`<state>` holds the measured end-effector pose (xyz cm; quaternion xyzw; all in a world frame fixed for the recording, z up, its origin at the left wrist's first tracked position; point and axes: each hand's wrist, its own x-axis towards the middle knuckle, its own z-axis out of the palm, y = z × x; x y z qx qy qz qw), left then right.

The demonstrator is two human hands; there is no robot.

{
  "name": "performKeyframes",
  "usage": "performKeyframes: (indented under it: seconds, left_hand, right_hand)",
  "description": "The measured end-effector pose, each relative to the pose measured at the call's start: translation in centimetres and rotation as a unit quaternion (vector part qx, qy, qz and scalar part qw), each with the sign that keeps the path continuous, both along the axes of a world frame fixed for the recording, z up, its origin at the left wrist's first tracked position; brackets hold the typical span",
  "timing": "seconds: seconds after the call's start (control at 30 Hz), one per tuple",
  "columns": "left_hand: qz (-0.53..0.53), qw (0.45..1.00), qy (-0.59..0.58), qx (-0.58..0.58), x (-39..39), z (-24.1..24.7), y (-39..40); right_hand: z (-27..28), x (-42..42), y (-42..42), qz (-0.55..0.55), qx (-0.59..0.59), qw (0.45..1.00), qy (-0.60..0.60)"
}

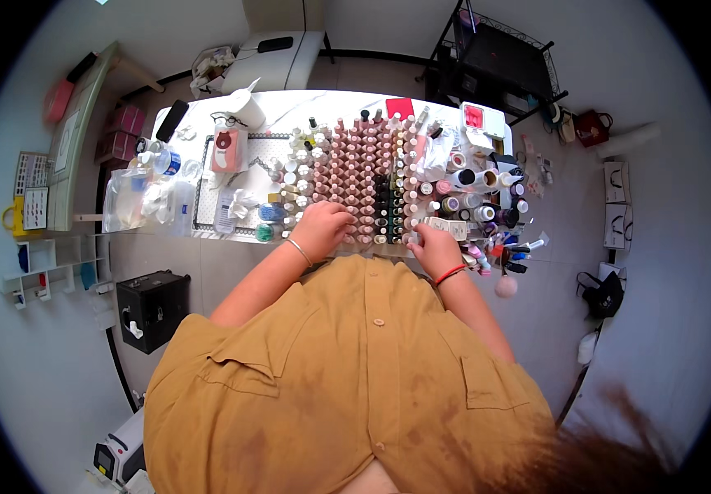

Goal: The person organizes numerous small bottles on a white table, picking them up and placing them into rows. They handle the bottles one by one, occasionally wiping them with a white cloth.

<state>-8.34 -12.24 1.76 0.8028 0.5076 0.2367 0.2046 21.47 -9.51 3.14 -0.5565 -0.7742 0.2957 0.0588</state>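
Note:
Many nail polish bottles point(352, 167) stand in tight rows on a white marbled table point(306, 99), most with pinkish-brown caps. My left hand point(324, 225), a thin bracelet at its wrist, rests over the near left end of the rows, fingertips at the pinkish bottles; whether it grips one is hidden. To the right, my right hand point(437, 248), with a red cord bracelet, has its thumb and finger at the near end of the rightmost row, by a pale bottle; its hold is unclear. Darker bottles point(382, 210) stand between my hands. Just beyond my right hand lies a pale box point(445, 227).
Jars point(465, 178) and brushes crowd the table's right side. Blue point(272, 212) and green jars stand left of my left hand. Farther left are a bear-print pouch point(227, 151) and clear plastic bags point(145, 200). A black case point(153, 309) stands on the floor.

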Motion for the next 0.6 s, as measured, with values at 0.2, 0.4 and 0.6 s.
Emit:
performKeyframes:
  seconds: [0.2,0.4,0.6]
  left_hand:
    - [-0.006,1.0,0.009,-0.004,0.2,0.1,0.3]
    - [-0.004,1.0,0.013,-0.014,0.5,0.1,0.5]
    - [-0.009,1.0,0.013,-0.022,0.7,0.3,0.2]
  right_hand:
    - [-0.9,-0.2,-0.4,0.022,0.032,0.998,-0.055]
    - [-1.7,0.1,-0.5,0.036,0.029,0.996,-0.078]
    - [-0.9,0.1,1.1,0.034,0.182,0.983,0.015]
